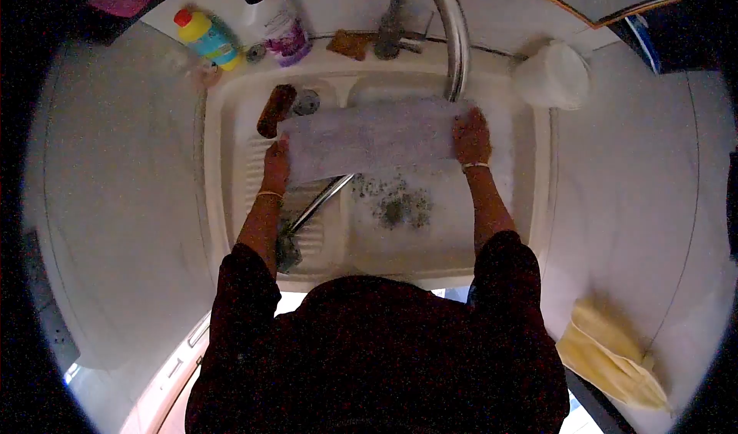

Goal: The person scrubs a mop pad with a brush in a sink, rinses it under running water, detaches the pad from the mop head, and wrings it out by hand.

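A greyish-lilac cloth [369, 138] is stretched flat above the sink [530, 180], below the spout of the tap [458, 42]. My left hand [275, 165] is closed on its left edge, and my right hand [472, 136] grips the right edge. Beneath the cloth, dark specks [400, 207] lie scattered over the basin floor. A metal-handled brush or scrubber [323, 202] rests on the ribbed left part, close to my left forearm; the cloth covers its upper end. Just beyond my left hand is a brown scrubbing block or brush [277, 111].
Behind the sink stand a yellow bottle with a red cap [207, 40] and a white-and-purple bottle [278, 30]. A brown sponge [348, 45] lies beside the tap base. At the right rear corner is a white tub [555, 76]. A yellow cloth [611, 357] lies on the right counter.
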`<state>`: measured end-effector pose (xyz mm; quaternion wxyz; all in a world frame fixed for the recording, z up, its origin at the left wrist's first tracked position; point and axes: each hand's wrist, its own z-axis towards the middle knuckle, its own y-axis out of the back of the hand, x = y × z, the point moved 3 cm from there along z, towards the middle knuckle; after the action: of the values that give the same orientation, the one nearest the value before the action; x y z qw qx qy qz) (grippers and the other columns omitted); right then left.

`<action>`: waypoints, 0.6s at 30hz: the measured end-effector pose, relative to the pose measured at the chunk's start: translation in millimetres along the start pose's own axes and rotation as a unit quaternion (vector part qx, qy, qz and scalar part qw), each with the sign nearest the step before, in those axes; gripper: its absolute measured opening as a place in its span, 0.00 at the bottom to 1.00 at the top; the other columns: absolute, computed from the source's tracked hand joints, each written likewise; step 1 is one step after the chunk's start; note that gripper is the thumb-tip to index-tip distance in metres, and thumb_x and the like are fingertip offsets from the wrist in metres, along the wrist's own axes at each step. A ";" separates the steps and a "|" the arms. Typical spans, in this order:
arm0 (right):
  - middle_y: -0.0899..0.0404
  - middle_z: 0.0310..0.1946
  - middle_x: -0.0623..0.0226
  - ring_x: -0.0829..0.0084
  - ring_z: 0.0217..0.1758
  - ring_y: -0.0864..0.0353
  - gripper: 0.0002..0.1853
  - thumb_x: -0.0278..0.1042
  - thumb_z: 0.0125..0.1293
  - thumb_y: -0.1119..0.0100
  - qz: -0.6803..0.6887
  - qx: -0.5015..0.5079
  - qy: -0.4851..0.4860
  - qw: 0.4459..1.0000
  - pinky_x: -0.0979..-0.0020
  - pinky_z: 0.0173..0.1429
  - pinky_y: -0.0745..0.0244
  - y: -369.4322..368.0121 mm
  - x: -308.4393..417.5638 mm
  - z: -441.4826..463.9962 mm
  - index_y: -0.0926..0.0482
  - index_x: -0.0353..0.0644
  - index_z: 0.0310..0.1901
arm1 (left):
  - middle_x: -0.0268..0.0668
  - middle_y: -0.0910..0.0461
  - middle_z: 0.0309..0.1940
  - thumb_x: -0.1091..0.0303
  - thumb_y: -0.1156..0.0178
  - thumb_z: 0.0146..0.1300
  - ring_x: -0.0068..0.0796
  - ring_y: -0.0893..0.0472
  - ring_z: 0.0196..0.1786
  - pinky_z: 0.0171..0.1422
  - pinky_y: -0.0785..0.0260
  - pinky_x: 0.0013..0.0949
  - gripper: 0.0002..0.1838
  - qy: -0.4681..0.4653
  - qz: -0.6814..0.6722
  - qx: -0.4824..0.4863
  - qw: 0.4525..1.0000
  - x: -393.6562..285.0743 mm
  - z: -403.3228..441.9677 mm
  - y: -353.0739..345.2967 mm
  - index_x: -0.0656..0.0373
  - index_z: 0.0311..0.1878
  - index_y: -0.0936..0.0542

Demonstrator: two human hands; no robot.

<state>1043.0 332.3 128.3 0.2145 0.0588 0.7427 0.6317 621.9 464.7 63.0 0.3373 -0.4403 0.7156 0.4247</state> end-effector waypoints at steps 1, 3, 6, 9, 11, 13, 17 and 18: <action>0.35 0.56 0.56 0.61 0.61 0.39 0.28 0.47 0.60 0.53 -0.080 0.031 0.034 0.996 0.56 0.57 0.38 0.5 3.1 6.1 0.39 0.42 0.59 | 0.45 0.28 0.47 0.46 0.56 0.62 0.35 0.29 0.47 0.54 0.39 0.32 0.31 0.008 0.001 -0.004 1.000 12.1 9.5 1.1 0.68 0.53 0.32; 0.30 0.50 0.56 0.60 0.55 0.33 0.25 0.41 0.60 0.53 0.083 0.069 -0.041 0.993 0.59 0.54 0.34 1.1 -7.9 9.2 0.39 0.43 0.59 | 0.46 0.28 0.45 0.46 0.55 0.62 0.35 0.29 0.45 0.52 0.38 0.32 0.30 -0.036 0.040 -0.006 0.999 21.4 10.0 6.9 0.67 0.53 0.31; 0.24 0.39 0.55 0.58 0.43 0.24 0.23 0.30 0.58 0.54 0.139 0.034 -0.049 0.989 0.63 0.45 0.27 -39.4 -28.9 23.7 0.38 0.43 0.58 | 0.47 0.27 0.42 0.48 0.56 0.63 0.34 0.29 0.41 0.49 0.36 0.35 0.28 -0.116 0.131 -0.004 0.985 -3.8 -0.6 -0.4 0.66 0.52 0.31; 0.24 0.39 0.53 0.56 0.40 0.23 0.23 0.29 0.58 0.55 0.122 0.051 -0.035 0.991 0.61 0.42 0.26 -50.1 -28.2 29.9 0.38 0.42 0.57 | 0.46 0.27 0.37 0.54 0.59 0.65 0.33 0.29 0.36 0.44 0.35 0.37 0.23 -0.172 0.253 -0.035 0.951 -1.5 6.3 4.9 0.67 0.48 0.30; 0.24 0.39 0.52 0.55 0.38 0.22 0.23 0.29 0.59 0.56 0.120 0.079 -0.028 0.989 0.60 0.40 0.25 -64.1 -36.6 34.4 0.38 0.42 0.57 | 0.44 0.27 0.32 0.60 0.60 0.66 0.31 0.29 0.34 0.42 0.34 0.38 0.19 -0.377 0.430 -0.074 0.817 42.0 29.3 4.9 0.68 0.45 0.29; 0.24 0.39 0.53 0.55 0.38 0.22 0.25 0.32 0.58 0.54 0.132 0.132 -0.051 0.981 0.62 0.40 0.25 -52.4 -37.5 40.9 0.42 0.40 0.59 | 0.43 0.27 0.27 0.64 0.59 0.65 0.32 0.28 0.33 0.40 0.33 0.37 0.16 -0.155 0.073 -0.048 0.984 48.8 39.4 4.5 0.67 0.43 0.29; 0.24 0.31 0.54 0.61 0.32 0.23 0.28 0.31 0.56 0.48 0.262 0.096 0.022 0.960 0.63 0.35 0.26 -102.6 -59.4 50.7 0.42 0.38 0.59 | 0.43 0.25 0.25 0.66 0.56 0.63 0.32 0.26 0.33 0.40 0.32 0.34 0.13 -0.066 0.100 0.034 0.992 -2.2 8.1 3.6 0.66 0.44 0.29; 0.23 0.30 0.56 0.62 0.31 0.24 0.27 0.31 0.57 0.49 0.291 0.087 0.032 0.952 0.64 0.34 0.27 -108.2 -62.2 50.5 0.41 0.38 0.59 | 0.42 0.25 0.26 0.66 0.55 0.63 0.31 0.26 0.33 0.40 0.31 0.33 0.13 -0.113 0.145 0.050 0.982 -12.3 -1.0 12.1 0.66 0.44 0.29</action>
<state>1138.7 335.1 33.7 -0.0088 0.2704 0.7521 0.6009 615.5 471.1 77.8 0.3728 -0.2637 0.7493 0.4797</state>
